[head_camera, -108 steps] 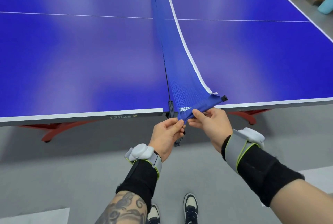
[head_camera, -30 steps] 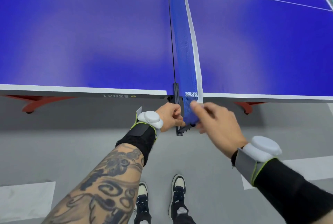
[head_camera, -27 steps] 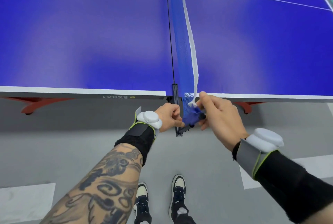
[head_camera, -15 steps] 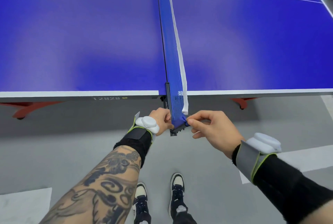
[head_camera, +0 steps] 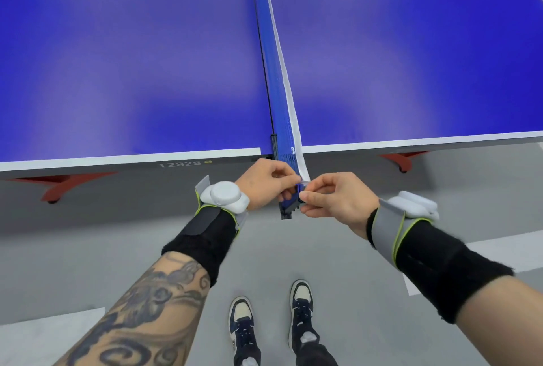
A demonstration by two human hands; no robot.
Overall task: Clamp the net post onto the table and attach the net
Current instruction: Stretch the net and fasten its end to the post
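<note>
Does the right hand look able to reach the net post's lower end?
Likely yes: the right hand pinches the net beside the net post, whose lower end shows bare; the left hand grips it higher up.

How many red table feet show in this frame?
2. The left foot sits below the left half of the table; the right foot sits below its right half. More may be hidden under the tabletop.

blue net (head_camera: 269, 51) w/ white top tape, upright along table centre; black post (head_camera: 274, 146) clamped at table edge
</note>
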